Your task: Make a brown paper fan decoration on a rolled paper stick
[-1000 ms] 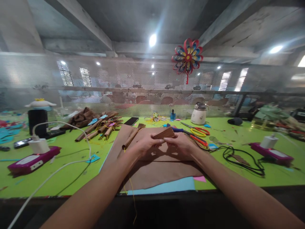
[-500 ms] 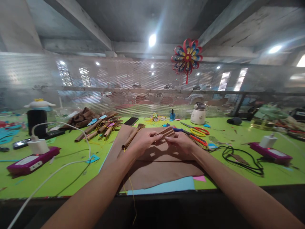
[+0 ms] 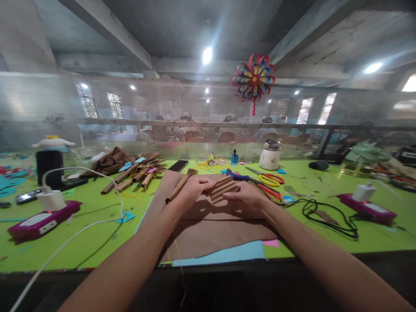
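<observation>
Pleated brown piece held above a brown sheet at the near middle of the green surface. The left hand has its grip closed on the piece's left edge; the right hand pinches the right edge. Parallel folds cross the piece, so the pleating appears well advanced; it is neither rolled nor visibly tied. One brown roll lies at left on the sheet; a pile of similar rolls with yellow thread lies farther left. Whether the material is paper or cloth cannot be settled here.
</observation>
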`<state>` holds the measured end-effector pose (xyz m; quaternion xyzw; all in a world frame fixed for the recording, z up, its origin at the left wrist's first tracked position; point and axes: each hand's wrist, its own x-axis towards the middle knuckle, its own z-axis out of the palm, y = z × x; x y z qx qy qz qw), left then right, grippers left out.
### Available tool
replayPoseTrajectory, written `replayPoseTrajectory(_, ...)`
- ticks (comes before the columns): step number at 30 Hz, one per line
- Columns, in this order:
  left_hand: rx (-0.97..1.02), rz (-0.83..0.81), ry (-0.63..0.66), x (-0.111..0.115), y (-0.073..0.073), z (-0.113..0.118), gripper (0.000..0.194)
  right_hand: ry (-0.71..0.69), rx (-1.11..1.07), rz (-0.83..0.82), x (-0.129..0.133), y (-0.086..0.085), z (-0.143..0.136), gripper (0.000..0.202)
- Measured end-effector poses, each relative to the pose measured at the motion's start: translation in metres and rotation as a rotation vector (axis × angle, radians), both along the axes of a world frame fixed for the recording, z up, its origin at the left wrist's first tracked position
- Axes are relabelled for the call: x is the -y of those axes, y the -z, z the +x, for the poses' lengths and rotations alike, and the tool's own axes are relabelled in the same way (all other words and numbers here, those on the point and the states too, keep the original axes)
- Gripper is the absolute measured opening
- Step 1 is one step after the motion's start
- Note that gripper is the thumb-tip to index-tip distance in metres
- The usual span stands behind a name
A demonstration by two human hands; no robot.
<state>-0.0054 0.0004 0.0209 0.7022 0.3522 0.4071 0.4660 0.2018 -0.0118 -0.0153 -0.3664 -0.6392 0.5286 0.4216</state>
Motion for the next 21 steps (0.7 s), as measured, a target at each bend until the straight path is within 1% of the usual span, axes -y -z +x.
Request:
replayPoseTrajectory(6,-0.014,0.099,-0.161,-0.008,0.006,0.003,0.026,-0.032,-0.026,-0.025,0.002,0.001,-0.001,0.029)
replayPoseTrajectory(10,0.010,0.130,-0.158,-0.012,0.010,0.003,0.029,-0.024,-0.031,0.012,0.002,0.001,-0.003,0.032)
replayPoseTrajectory(12,-0.003,0.161,-0.165,-0.012,0.010,0.003,0.031,-0.027,-0.038,0.003,0.002,0.001,-0.003,0.032)
replayPoseTrajectory(15,-0.027,0.191,-0.202,-0.011,0.008,0.002,0.033,-0.017,-0.046,-0.015,0.002,0.001,-0.003,0.029)
replayPoseTrajectory(18,-0.047,0.185,-0.248,-0.007,0.003,-0.001,0.030,0.016,-0.041,-0.045,0.004,0.001,-0.003,0.025)
replayPoseTrajectory(21,-0.050,0.184,-0.341,-0.006,-0.003,-0.005,0.029,0.088,-0.007,-0.023,0.005,-0.003,-0.004,0.021)
